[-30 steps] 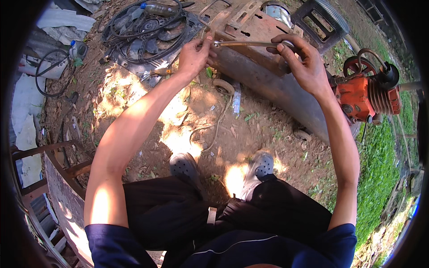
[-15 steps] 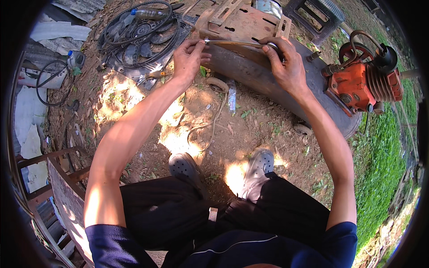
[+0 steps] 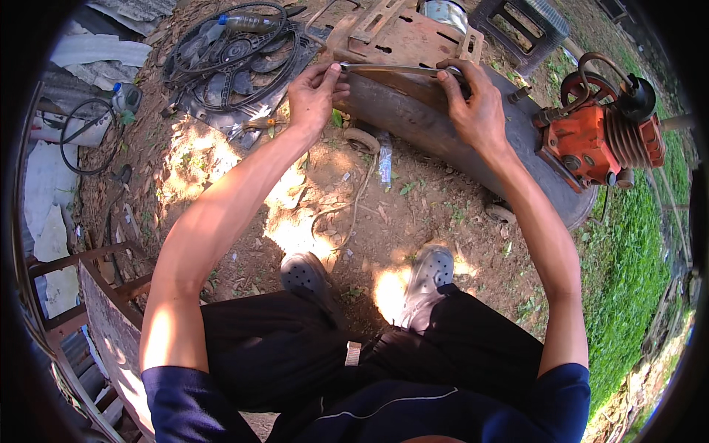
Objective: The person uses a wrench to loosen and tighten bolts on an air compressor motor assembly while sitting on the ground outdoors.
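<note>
Leaf-strewn dirt (image 3: 425,214) is lying below the fingers (image 3: 447,83), which, nearly closed, are still pinching a wrench (image 3: 395,69), left hand (image 3: 312,97) and right hand (image 3: 475,103) steadying opposite ends.

Seeing pile of looped black parts (image 3: 235,50) at upper left, with plastic bottle (image 3: 252,23) on top; spotting blue-capped jug (image 3: 128,100) near grey sheets (image 3: 96,52); noting crumpled clear plastic (image 3: 385,166) on dirt (image 3: 413,214); marking dark slotted stool (image 3: 543,21) at upper right, grass (image 3: 620,258) at right, rusty frame (image 3: 70,325) at lower left.
</note>
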### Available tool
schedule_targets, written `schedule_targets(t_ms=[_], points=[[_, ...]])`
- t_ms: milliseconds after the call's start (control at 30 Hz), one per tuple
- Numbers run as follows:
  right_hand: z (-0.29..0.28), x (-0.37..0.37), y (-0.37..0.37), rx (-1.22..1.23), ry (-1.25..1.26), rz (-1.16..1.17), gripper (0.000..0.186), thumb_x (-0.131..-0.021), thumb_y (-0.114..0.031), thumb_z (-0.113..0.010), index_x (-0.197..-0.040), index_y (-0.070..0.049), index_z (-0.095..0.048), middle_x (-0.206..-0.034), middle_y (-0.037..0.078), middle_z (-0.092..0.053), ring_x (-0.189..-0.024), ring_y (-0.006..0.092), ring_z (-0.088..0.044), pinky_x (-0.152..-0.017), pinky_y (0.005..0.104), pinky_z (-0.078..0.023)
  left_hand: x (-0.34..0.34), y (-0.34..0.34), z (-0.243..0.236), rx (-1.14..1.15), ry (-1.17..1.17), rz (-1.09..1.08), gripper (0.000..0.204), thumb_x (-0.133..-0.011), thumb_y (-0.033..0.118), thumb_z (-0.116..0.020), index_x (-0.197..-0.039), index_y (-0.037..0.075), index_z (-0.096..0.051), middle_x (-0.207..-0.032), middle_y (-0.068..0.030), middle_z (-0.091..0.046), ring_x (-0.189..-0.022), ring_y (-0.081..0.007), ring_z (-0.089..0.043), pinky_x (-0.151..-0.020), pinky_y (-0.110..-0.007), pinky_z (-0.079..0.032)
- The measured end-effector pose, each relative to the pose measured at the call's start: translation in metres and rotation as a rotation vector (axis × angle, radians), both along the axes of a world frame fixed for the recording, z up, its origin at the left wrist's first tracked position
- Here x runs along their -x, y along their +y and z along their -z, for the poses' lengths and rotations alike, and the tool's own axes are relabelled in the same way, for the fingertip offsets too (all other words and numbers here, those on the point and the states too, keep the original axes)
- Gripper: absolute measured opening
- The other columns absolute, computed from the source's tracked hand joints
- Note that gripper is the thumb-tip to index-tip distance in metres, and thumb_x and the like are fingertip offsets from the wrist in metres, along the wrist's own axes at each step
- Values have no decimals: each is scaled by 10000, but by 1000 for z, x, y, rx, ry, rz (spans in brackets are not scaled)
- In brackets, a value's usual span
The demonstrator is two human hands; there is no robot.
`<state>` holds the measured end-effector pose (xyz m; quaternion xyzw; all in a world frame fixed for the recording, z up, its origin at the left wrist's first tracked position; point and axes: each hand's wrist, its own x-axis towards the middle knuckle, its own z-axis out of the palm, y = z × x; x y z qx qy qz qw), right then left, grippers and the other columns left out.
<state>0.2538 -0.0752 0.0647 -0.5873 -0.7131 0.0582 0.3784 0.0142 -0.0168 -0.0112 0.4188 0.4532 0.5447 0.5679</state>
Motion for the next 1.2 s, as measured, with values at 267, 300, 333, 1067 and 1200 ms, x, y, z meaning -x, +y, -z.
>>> schedule_targets(t_ms=[267, 300, 333, 1067, 1200], points=[[-8, 0, 4, -28, -39, -5, 289, -899, -203, -628, -1100, 5, -627, -1005, 221, -646, -996, 392, -597, -873, 442, -462, 20, 13, 10, -254, 438, 86, 254, -938, 212, -640, -1090, 10, -663, -943, -85, -685, -785, -128, -666, -677, -253, -555], [-8, 0, 5, -52, -52, -14, 283, -896, -205, -631, -1090, 1, -632, -1003, 222, -646, -994, 394, -597, -877, 446, -460, 23, 17, 11, -360, 511, 72, 241, -931, 207, -648, -1078, 18, -674, -936, -81, -689, -781, -127, -665, -671, -255, -550], [-9, 0, 5, -58, -71, -17, 273, -893, -203, -634, -1078, -3, -638, -1002, 219, -647, -993, 396, -596, -879, 449, -458, 27, 22, 11, -467, 583, 58, 228, -924, 201, -656, -1066, 26, -686, -930, -77, -693, -778, -126, -665, -665, -257, -544], [-34, -6, 12, 66, -167, -119, 257, -891, -269, -651, -990, -33, -668, -925, 165, -664, -872, 345, -638, -768, 414, -490, 47, 43, -8, -778, 988, 37, 264, -801, 327, -758, -930, 98, -745, -924, -57, -713, -760, -219, -689, -672, -334, -536], [-34, -8, 11, 54, -65, -211, 282, -881, -281, -684, -1020, -37, -677, -904, 125, -676, -825, 271, -644, -743, 352, -490, 41, 40, -5, -862, 917, 75, 292, -804, 345, -746, -942, 91, -710, -930, -60, -691, -725, -239, -685, -640, -340, -539]])
